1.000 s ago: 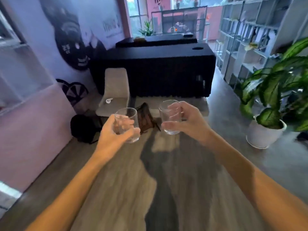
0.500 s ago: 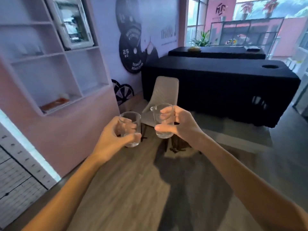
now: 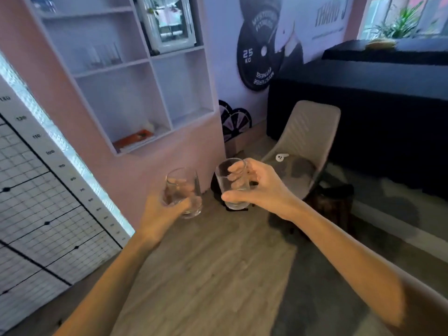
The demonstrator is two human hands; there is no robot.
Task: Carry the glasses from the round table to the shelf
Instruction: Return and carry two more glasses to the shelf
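Observation:
I hold two clear drinking glasses upright in front of me, over the wooden floor. My left hand [image 3: 161, 210] is wrapped around the left glass [image 3: 185, 190]. My right hand [image 3: 264, 187] grips the right glass [image 3: 231, 183] from its right side, thumb in front. The white wall shelf [image 3: 150, 59] is set into the pink wall ahead and to the left, above my hands. Several glasses [image 3: 104, 55] stand in one of its upper left compartments. The round table is out of view.
A grey chair [image 3: 308, 139] with a small white object on its seat stands ahead on the right, before a long black-draped table [image 3: 363, 112]. A dark bag [image 3: 332, 202] lies on the floor by the chair. A white gridded wall chart [image 3: 36, 214] fills the left side.
The view has swung left and moved closer to the pink wall, so the shelf is now larger and more central. Both hands keep their glasses held out in front.

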